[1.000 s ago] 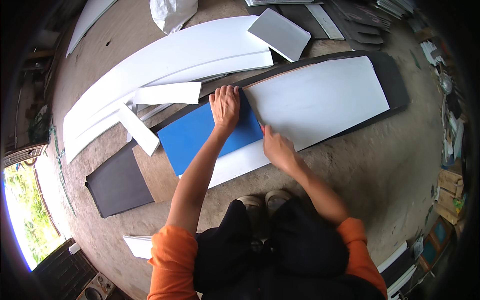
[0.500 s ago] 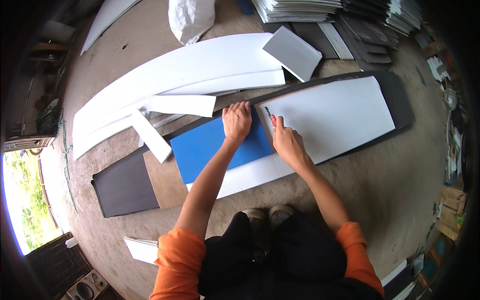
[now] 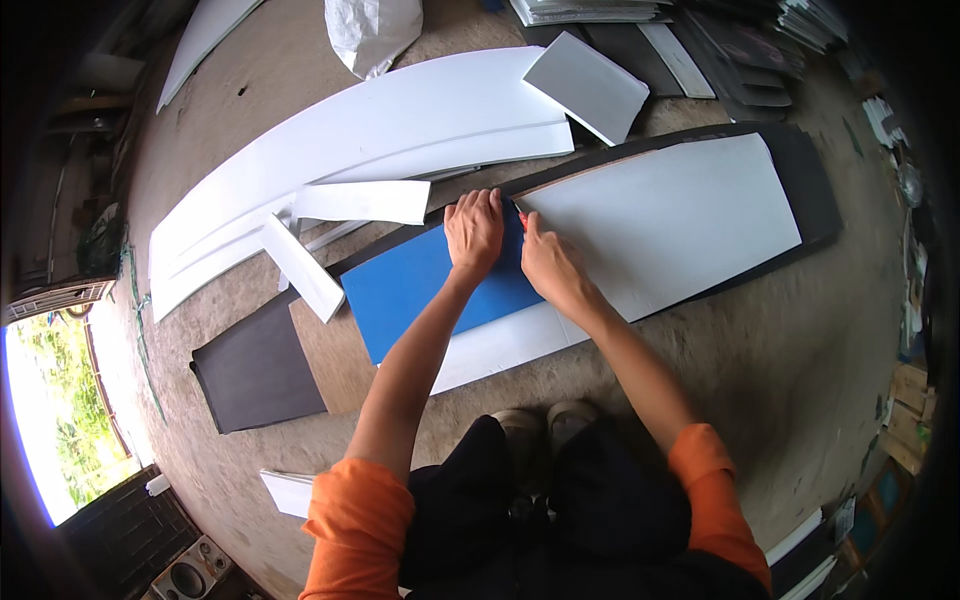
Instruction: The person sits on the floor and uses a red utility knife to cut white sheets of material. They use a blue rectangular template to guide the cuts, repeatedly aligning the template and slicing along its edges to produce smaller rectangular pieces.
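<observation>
My left hand (image 3: pixel 474 234) bears down on a blue rectangular board (image 3: pixel 415 292), its fingers bent together over the far edge near the right corner. In my right hand (image 3: pixel 555 268) is a red-handled utility knife (image 3: pixel 523 220), closed in the fingers at that board's far right corner; its tip is hard to make out there. Under the blue board lies a white foam sheet (image 3: pixel 690 205), showing to the right and along the near side. A brown board (image 3: pixel 330 368) shows at the left, above a long black sheet (image 3: pixel 255 365) on the floor.
Beyond lie a large curved white sheet (image 3: pixel 380 115), two white strips (image 3: pixel 300 268) and a grey rectangular piece (image 3: pixel 588 85). A white sack (image 3: pixel 372 35) and stacked sheets (image 3: pixel 590 10) stand farther back. A speaker box (image 3: pixel 190 575) is at lower left.
My right hand has moved left and away from me, bringing the utility knife from over the white sheet to the blue board's far right corner. My left hand stays pressed on the board.
</observation>
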The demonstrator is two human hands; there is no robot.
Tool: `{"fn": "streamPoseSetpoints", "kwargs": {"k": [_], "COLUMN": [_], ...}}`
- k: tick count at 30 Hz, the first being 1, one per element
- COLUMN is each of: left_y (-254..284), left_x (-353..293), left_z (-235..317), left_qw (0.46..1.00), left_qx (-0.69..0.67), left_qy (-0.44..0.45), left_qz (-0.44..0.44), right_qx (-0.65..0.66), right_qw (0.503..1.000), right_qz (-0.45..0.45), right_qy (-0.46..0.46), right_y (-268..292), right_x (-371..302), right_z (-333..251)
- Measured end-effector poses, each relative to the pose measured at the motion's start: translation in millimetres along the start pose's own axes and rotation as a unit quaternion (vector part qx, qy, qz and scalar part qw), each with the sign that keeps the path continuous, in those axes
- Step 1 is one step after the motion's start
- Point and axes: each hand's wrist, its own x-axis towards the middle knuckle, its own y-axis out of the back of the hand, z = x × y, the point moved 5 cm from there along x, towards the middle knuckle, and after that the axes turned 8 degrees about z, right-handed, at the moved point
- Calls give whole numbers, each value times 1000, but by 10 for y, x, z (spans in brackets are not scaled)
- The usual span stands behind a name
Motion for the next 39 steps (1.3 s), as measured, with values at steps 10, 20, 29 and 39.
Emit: {"fn": "streamPoseSetpoints", "kwargs": {"k": [10,20,29,39], "left_y": [-13,-20,19,-7], "left_x": [-44,-47,-24,4], "left_z": [41,33,-68,-63], "left_qw": [999,997,1000,999], "left_qx": [32,58,13,-14], "left_qy": [14,23,-4,28], "left_qz": [-31,-45,7,21], "right_qx": [14,8,-23,-38], "right_qw": [997,995,998,999], "right_qz": [-60,-93,-48,11], "right_qy": [-46,-27,-27,20], "right_y": [7,63,568,54], "right_x": [-477,-1294,-720,-37], "right_z": [164,305,179,9]}}
